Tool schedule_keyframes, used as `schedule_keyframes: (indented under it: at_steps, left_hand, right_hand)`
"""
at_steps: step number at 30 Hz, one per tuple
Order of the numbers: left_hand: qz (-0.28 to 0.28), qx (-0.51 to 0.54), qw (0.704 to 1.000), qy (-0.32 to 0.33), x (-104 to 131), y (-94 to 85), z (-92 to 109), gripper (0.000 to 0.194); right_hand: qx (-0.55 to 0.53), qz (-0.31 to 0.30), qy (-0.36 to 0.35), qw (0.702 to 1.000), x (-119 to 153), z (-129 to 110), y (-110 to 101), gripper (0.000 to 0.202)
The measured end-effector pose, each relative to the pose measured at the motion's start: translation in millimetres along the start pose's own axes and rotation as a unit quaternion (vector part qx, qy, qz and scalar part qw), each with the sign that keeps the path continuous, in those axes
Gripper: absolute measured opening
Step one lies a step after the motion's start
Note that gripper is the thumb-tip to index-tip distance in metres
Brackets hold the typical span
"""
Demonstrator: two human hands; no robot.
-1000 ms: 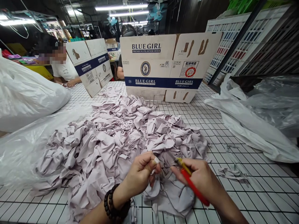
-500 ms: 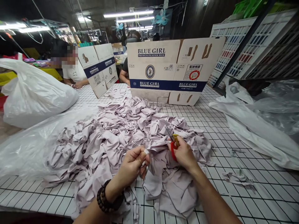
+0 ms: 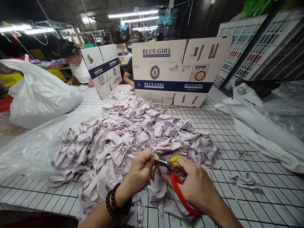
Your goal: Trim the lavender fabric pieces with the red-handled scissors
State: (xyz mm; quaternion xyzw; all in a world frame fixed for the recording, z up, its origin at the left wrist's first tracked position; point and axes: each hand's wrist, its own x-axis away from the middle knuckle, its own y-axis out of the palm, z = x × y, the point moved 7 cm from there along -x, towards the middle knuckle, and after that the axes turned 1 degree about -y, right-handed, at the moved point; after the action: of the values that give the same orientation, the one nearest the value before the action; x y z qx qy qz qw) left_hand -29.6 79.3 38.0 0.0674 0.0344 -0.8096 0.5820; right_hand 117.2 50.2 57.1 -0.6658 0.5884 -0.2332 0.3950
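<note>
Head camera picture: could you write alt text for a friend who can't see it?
A right hand holds red-and-yellow scissors, blades parted, at the pinched left hand, above a heap of pale mauve fabric on a grid-patterned table. Printed cartons stand beyond, with plastic bags on both sides.

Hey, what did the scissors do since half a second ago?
The right hand brought the scissors back toward the person and left, so the blades now reach the left hand's fingertips. Their handles spread wider. Nothing was visibly let go: the right hand still holds the scissors, and the left hand stays pinched. The cloth pile looks about the same.
</note>
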Motion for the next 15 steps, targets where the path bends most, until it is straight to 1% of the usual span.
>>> schedule_keyframes:
  at_steps: [9,12,15]
  left_hand:
    - [0.003,-0.051,0.998,0.036,0.3,1.0,5.2,0.035]
    - [-0.002,-0.047,0.998,0.042,0.7,1.9,5.0,0.035]
    - [-0.016,-0.019,0.999,0.028,0.8,4.3,3.5,0.036]
  right_hand:
    - [0.04,0.042,-0.033,0.998,0.4,-2.6,-5.4,0.028]
    - [0.045,0.049,-0.041,0.997,0.8,-1.0,-5.1,0.03]
    - [0.047,0.056,-0.043,0.996,1.1,0.7,-4.8,0.03]
